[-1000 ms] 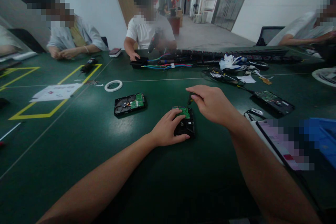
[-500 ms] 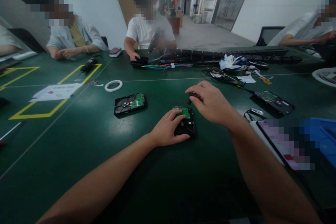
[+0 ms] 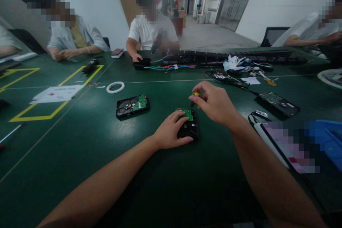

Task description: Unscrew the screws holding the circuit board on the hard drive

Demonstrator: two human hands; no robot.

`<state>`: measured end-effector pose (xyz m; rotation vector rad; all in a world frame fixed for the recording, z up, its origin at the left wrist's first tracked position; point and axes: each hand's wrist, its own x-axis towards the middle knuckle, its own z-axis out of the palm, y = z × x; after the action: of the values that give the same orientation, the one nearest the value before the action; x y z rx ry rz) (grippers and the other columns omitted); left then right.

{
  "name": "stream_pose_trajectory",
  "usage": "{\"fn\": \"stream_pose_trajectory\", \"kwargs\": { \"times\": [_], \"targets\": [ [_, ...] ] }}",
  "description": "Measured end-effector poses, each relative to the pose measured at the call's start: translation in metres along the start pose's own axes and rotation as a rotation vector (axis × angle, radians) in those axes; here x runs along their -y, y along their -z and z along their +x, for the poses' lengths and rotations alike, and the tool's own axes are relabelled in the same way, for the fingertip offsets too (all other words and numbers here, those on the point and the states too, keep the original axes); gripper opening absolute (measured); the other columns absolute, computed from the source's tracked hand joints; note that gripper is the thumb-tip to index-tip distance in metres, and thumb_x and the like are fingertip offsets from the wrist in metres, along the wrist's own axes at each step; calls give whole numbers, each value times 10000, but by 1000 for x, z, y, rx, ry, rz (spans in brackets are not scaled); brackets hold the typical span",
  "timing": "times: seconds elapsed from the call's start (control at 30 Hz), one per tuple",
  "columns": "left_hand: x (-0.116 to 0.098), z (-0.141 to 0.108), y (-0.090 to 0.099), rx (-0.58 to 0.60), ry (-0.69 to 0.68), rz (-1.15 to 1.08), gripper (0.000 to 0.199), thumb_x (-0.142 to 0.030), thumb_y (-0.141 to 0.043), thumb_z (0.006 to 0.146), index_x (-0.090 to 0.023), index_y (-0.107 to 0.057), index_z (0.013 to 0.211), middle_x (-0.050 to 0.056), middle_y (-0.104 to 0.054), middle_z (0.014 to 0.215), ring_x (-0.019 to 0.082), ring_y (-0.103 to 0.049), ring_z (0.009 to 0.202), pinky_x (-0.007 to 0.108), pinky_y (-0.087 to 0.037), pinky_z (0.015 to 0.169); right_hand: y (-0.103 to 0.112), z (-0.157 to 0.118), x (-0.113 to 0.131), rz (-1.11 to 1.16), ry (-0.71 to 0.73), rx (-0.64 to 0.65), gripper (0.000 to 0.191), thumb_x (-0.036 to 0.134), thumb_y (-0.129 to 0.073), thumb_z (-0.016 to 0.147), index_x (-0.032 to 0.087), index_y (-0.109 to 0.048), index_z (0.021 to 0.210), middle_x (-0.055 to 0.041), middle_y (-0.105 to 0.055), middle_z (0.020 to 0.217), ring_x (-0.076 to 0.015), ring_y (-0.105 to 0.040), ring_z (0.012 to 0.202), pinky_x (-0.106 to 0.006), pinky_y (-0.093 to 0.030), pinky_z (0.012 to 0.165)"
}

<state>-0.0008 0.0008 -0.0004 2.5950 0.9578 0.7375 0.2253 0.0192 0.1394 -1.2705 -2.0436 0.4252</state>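
Observation:
A black hard drive (image 3: 191, 127) with a green circuit board lies on the table in front of me. My left hand (image 3: 172, 130) holds it down, fingers spread over its left side and thumb along the near edge. Above its far right corner, my right hand (image 3: 211, 101) pinches a small screwdriver (image 3: 197, 94) between thumb and fingers. The yellow end of its handle shows, while most of the shaft and the tip cannot be made out. To the left rests a second hard drive (image 3: 132, 106), its board facing up.
On the right are a third hard drive (image 3: 278, 104), a phone (image 3: 283, 146) and a blue bin (image 3: 330, 142). A white ring (image 3: 115, 87) and a paper sheet (image 3: 57, 93) lie left. Cables (image 3: 171, 67) and white gloves (image 3: 233, 63) stretch along the far side, where people sit.
The fingers of my right hand have shifted their grip on the screwdriver, and its yellow end now shows. My left hand and the hard drive have stayed in place.

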Motion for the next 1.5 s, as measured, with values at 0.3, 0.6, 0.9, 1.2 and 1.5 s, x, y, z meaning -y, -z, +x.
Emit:
{"fn": "stream_pose_trajectory", "kwargs": {
  "times": [0.3, 0.6, 0.9, 1.2, 1.5],
  "targets": [
    [-1, 1, 2, 1, -13, -5, 855, -716, -757, 929, -229, -509, 1586, 186, -483, 1633, 434, -440, 1567, 671, -400, 1303, -12, 7, -9, 616, -202, 130, 215, 425, -712, 1014, 235, -625, 1068, -27, -747, 998, -149, -746, 690, -304, -621, 628],
    [0, 1, 1, 2, -8, -4, 849, -723, -757, 925, -237, -520, 1580, 184, -482, 1640, 437, -433, 1576, 674, -394, 1306, -7, 8, -7, 761, -409, 125, 154, 323, -705, 991, 231, -590, 1038, -72, -795, 1101, -147, -741, 706, -265, -560, 592],
    [1, 0, 0, 3, -5, 2, 850, -724, -747, 933, -222, -516, 1579, 196, -482, 1636, 441, -431, 1574, 672, -400, 1301, -3, 11, -8, 724, -377, 176, 108, 276, -626, 998, 227, -714, 1037, -52, -748, 1007, -111, -603, 606, -237, -418, 478],
    [1, 0, -1, -5, -3, -14, 852, -725, -756, 921, -255, -511, 1588, 181, -482, 1642, 451, -426, 1576, 698, -401, 1291, -8, 11, -10, 805, -442, 144, 96, 324, -620, 986, 229, -614, 981, -97, -822, 1074, -168, -695, 656, -324, -539, 593],
    [3, -1, -2, 7, -5, 12, 853, -743, -731, 935, -236, -516, 1587, 186, -480, 1641, 440, -424, 1579, 678, -402, 1301, -8, 11, -8, 749, -415, 175, 144, 370, -634, 1018, 237, -662, 970, -65, -797, 989, -132, -647, 614, -265, -458, 522]
  ]
}}
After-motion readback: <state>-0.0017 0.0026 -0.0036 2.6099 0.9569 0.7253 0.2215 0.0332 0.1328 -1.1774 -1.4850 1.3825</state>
